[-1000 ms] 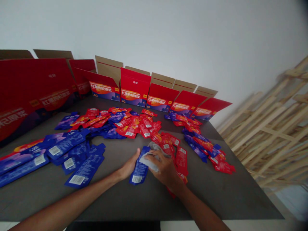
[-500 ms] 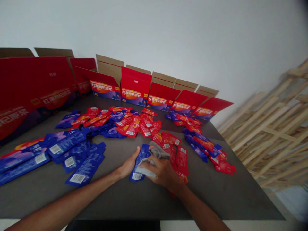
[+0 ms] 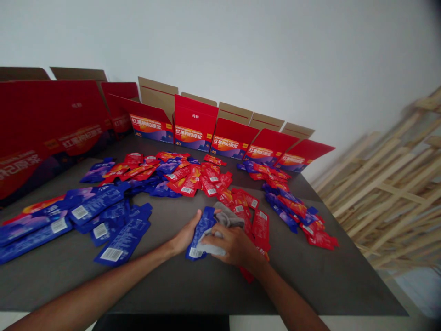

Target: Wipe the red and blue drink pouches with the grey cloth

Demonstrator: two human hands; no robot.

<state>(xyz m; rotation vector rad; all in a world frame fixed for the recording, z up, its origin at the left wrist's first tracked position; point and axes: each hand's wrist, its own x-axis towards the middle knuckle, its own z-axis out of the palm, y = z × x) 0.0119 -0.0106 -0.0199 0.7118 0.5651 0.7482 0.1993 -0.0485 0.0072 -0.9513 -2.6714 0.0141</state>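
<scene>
My left hand [image 3: 186, 233] is closed on a blue pouch [image 3: 206, 221] with a barcode near its lower end. In my right hand [image 3: 231, 243] is a bunched grey cloth [image 3: 225, 215], pressed against the pouch's face. Part of the pouch is hidden under the cloth and fingers. Red pouches [image 3: 261, 227] lie just beyond and to the right of my right hand. To the left of my left hand, loose blue pouches [image 3: 126, 236] are spread over the dark table [image 3: 165, 287].
Open red cartons [image 3: 195, 122] line the table's back, with larger red cartons [image 3: 51, 119] at left. Mixed red and blue pouches [image 3: 168, 170] lie before them, and another row of pouches [image 3: 292, 207] runs down the right. Wooden slats [image 3: 389, 184] stand beyond the right edge.
My right hand and the cloth have shifted slightly toward the right and down along the blue pouch. My left hand keeps its hold.
</scene>
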